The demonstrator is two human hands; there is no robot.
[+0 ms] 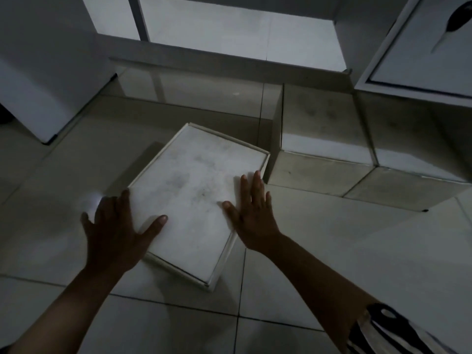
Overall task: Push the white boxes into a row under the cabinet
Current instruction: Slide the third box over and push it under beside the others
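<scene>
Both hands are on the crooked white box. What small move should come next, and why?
Probably turn the box clockwise while sliding it forward. It lies skewed on the floor, behind the two boxes already lined up under the cabinet. The left hand and right hand lie flat on its near edges.

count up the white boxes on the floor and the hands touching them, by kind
white boxes: 3 (angled box, middle box, right box)
hands: 2 (left hand and right hand, both on the angled box)
total: 5
</scene>
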